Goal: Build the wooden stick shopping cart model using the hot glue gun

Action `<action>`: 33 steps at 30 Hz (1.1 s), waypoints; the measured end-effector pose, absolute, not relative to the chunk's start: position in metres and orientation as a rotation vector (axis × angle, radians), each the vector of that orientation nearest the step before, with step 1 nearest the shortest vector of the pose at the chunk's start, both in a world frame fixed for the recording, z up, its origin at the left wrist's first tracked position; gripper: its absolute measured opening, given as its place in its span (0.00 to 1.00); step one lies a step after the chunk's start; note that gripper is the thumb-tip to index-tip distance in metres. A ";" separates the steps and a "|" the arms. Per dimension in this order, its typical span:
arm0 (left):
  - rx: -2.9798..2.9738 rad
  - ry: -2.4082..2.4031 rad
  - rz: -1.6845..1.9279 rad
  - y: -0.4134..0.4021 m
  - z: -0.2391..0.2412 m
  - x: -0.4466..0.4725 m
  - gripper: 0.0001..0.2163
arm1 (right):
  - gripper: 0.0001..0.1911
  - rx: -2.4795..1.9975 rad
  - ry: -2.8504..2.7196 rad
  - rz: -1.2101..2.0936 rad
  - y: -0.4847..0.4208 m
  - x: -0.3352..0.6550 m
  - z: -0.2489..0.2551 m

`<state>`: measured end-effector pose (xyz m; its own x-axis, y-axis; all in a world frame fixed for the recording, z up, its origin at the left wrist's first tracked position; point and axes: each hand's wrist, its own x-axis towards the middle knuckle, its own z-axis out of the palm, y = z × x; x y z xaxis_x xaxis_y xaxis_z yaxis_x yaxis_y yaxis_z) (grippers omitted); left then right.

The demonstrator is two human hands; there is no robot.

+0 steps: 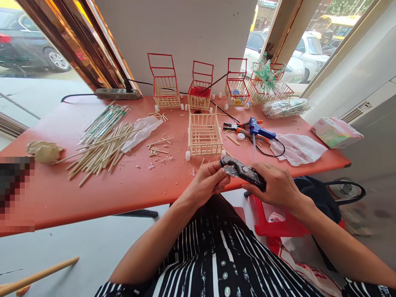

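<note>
striped dress (pixel 216 264) fills the bottom of the view, with both forearms reaching forward over the lap. just past it, at the near edge of the red table (pixel 123 194), both hands share a dark tool (pixel 243 170). left hand (pixel 206 181) has its fingers curled in and pinches the tool's head end between thumb and fingertips. right hand (pixel 276 185) is closed around the handle end, which lies slanting down to the right. the tool is held in the air just in front of the table edge, not resting on it.

beyond the hands stands a small cart of bare sticks (pixel 204 134), and to its right lie a blue glue gun (pixel 258 128), pliers (pixel 235 126) and a white cloth (pixel 297 148). a heap of sticks (pixel 99 150) spreads over the left of the table. four carts with red frames (pixel 165 82) line the far edge by the wall.
</note>
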<state>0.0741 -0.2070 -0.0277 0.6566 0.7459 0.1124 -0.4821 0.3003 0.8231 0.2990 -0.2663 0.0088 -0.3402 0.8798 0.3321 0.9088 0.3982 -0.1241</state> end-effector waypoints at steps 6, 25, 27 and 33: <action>0.933 0.290 0.824 -0.208 -0.029 0.073 0.24 | 0.29 -1.481 -2.301 -0.136 -0.268 0.296 0.008; 0.813 0.324 0.728 -0.209 -0.032 0.073 0.24 | 0.26 -1.458 -2.320 -0.061 -0.265 0.305 -0.008; 0.823 0.326 0.717 -0.209 -0.028 0.072 0.24 | 0.27 -1.468 -2.304 0.018 -0.264 0.305 -0.009; 0.834 0.293 0.676 -0.206 -0.023 0.070 0.23 | 0.31 -1.544 -2.169 0.400 -0.261 0.298 0.007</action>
